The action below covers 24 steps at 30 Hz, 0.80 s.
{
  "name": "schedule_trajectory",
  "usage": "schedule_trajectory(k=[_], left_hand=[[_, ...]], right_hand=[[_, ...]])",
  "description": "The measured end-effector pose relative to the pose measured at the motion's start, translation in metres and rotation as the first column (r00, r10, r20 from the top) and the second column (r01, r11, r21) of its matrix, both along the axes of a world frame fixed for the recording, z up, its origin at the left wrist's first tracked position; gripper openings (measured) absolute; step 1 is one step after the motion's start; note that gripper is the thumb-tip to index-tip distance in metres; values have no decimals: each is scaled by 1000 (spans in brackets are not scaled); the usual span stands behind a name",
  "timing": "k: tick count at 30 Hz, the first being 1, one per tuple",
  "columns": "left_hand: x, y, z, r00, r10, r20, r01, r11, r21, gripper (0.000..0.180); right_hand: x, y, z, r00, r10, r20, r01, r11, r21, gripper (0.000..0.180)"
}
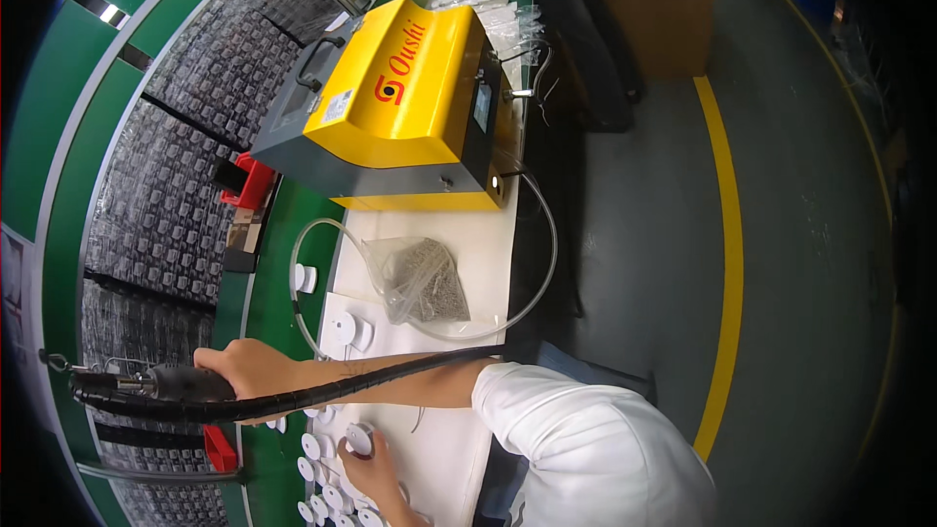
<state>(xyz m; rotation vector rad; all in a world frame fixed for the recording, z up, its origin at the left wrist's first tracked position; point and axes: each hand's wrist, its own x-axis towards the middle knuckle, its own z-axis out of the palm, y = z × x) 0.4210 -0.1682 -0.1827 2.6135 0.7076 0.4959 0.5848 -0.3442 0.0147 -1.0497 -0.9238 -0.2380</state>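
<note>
I have my right hand clenched around a black handheld tool; my left hand, small in view, seems to grasp a white spool over the table.

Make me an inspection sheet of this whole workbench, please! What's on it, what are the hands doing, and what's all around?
Surface: bench is white down the middle, with a green strip beside it.
Job's things: white spools crowd around the left hand; a yellow and grey machine stands beyond the bag.
Clutter: clear bag of small grey parts; red bins beside the green strip.
Hands: left hand holds one spool; right hand grips a black tool.
Cables: black hose crosses the right forearm; clear tube loops around the bag.
Surroundings: carton, yellow floor line, wrapped stacks.
</note>
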Motion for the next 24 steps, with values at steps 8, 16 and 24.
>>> schedule_trajectory(k=[8,16,24], left_hand=[[-15,-67,57,991,-67,-115,82,989,123,86],[-12,-15,2,856,-486,179,411,847,337,36],[-13,-13,0,857,-426,289,362,898,250,39]], right_hand=[[2,34,-13,1000,15,-10,-14,999,41,34],[-15,50,-2,981,67,-184,-58,997,54,10],[-40,67,-14,975,65,-215,-42,993,111,19]])
